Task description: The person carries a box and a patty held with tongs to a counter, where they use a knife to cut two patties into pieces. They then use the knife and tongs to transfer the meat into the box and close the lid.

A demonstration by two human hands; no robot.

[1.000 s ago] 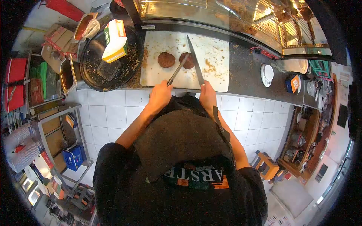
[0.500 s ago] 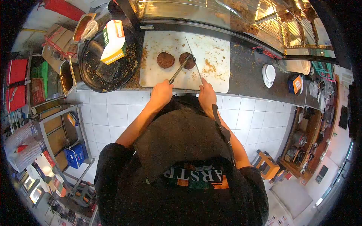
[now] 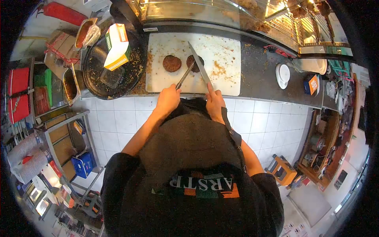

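Left hand is gripping tongs on the patty, right hand is clutching the knife, mid-cut; next probably needs a firm downward press

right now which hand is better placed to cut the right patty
The right hand. It holds the knife, whose blade already lies across the right patty. The left hand holds tongs that reach to that patty, so it looks placed to steady it.

White cutting board, flecked with brown crumbs, and two dark brown patties on it. Silver knife blade catching the light. The worktop is dark speckled grey (tiles below are plain white), the round tray black, the carton white, green and orange.
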